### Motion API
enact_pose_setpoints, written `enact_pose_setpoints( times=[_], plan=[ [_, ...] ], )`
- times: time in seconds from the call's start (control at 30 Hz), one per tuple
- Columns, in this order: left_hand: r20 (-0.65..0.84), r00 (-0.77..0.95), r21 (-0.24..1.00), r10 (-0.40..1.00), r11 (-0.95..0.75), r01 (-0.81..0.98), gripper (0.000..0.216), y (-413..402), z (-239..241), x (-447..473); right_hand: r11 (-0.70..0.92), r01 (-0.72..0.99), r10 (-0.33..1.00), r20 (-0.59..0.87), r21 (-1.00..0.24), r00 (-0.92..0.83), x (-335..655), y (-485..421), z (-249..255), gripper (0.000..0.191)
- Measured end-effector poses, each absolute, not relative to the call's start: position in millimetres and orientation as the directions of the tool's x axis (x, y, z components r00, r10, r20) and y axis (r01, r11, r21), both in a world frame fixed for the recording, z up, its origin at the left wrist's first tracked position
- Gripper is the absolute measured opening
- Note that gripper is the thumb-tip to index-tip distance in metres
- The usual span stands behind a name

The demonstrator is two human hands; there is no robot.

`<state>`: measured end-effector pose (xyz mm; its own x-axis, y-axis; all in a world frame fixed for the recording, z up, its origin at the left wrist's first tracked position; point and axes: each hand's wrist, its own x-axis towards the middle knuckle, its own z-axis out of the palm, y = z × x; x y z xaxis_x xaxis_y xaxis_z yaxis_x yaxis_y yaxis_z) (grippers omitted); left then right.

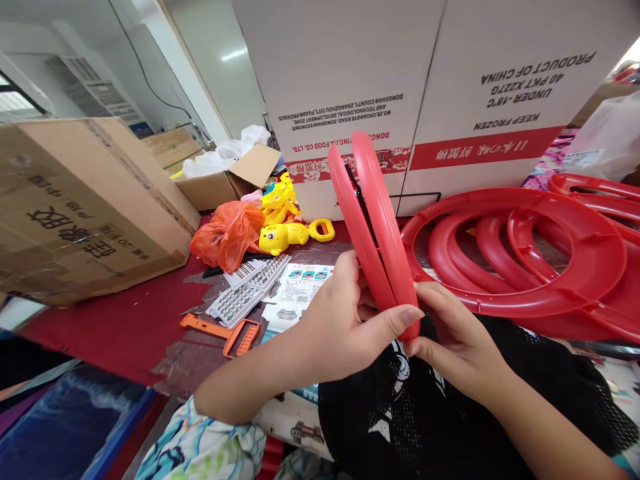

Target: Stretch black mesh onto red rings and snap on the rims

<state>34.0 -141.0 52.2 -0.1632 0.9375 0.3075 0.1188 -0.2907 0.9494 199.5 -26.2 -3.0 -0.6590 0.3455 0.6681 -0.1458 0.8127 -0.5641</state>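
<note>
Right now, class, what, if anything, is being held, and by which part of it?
Two red curved pieces, held together by their lower ends, with the left grip and the right grip both there.

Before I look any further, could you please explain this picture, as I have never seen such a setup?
There is no machine here: a person works with two bare hands, seen by one camera worn on the head, looking forward and down. The left hand and right hand hold a pair of curved red plastic pieces, close together near the hands and parted higher up. On the dark red table surface, to the left, lie an orange plastic handle, a yellow animal-shaped plastic toy and a crumpled orange plastic bag. To the right are large red plastic rings.
</note>
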Motion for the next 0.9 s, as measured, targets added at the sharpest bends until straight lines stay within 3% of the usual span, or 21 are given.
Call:
enact_pose_setpoints(
  times=[0.17,0.4,0.67,0.9],
  plan=[
    [0.391,-0.17,0.888,0.904,-0.322,0.33,0.035,-141,51,33,0.899,-0.155,0.209,0.713,-0.409,-0.669,196,-26,2,0.072],
    [0.469,-0.118,0.782,0.875,-0.35,0.516,0.038,-145,43,32,0.904,-0.129,0.201,0.672,-0.407,-0.713,199,-26,-4,0.07],
    [0.583,-0.22,0.684,0.782,-0.326,0.653,0.029,-145,42,35,0.923,-0.105,0.196,0.687,-0.371,-0.699,193,-34,-10,0.075],
    [0.571,-0.229,0.7,0.789,-0.321,0.638,0.034,-138,33,34,0.976,0.048,0.191,0.728,-0.213,-0.659,187,-39,-15,0.072]
  ],
)
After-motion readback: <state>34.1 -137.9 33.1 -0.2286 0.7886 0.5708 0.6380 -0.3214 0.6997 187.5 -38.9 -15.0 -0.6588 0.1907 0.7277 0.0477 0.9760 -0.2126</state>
